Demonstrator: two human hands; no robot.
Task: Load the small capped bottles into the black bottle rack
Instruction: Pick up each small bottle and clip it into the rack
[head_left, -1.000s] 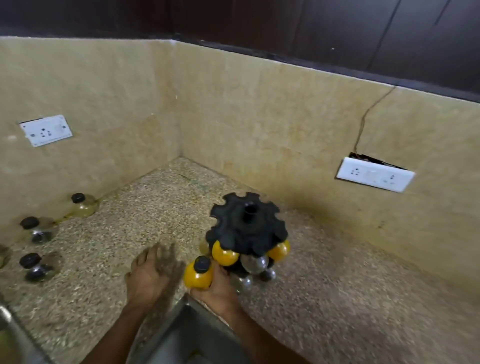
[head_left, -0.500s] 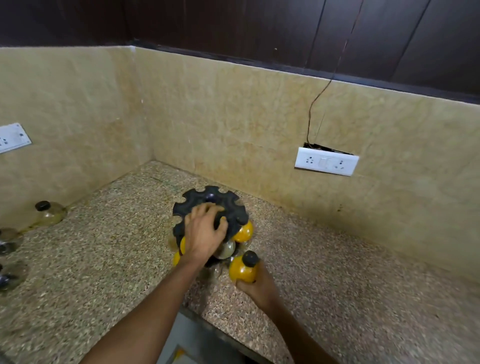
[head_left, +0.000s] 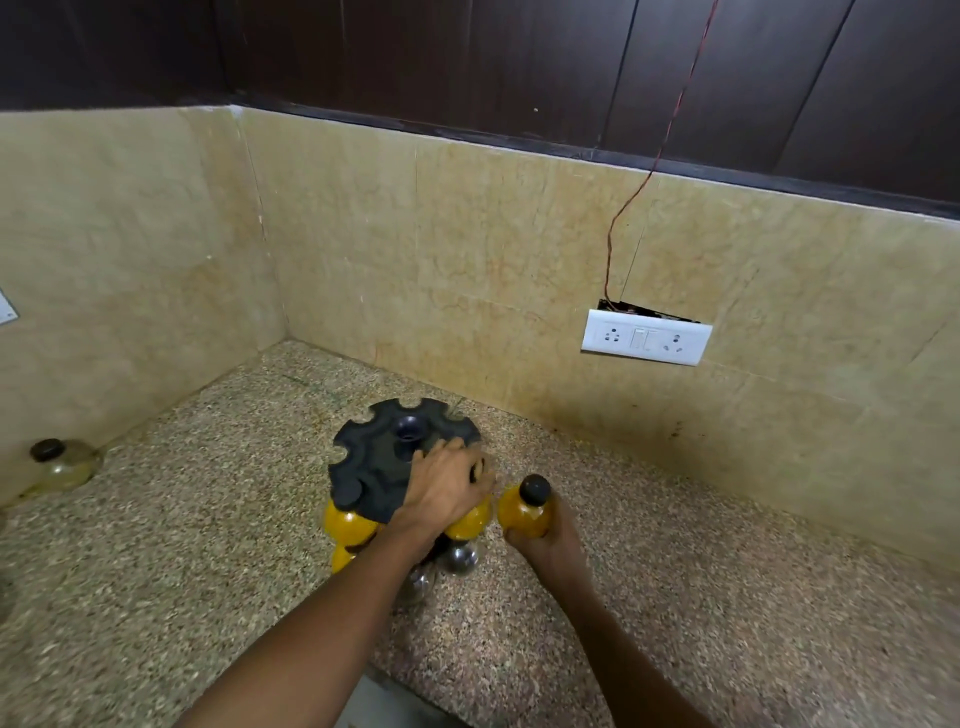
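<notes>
The black bottle rack (head_left: 379, 462) stands on the speckled counter, its round top notched around the edge. Yellow bottles (head_left: 347, 522) hang under it, and clear ones (head_left: 460, 558) sit lower down. My left hand (head_left: 449, 486) rests on the right side of the rack's top, fingers over its rim. My right hand (head_left: 545, 538) holds a yellow bottle with a black cap (head_left: 524, 509) upright, just right of the rack and close to my left hand.
A clear capped bottle (head_left: 62, 465) lies by the left wall. A white socket plate (head_left: 645, 336) with a red wire sits on the back wall. A sink edge (head_left: 384, 701) shows at the bottom. Tiled walls close the corner behind the rack.
My left hand moved from the counter onto the rack's top and now grips its right rim. My right hand carried the yellow bottle around from the rack's left to its right side.
</notes>
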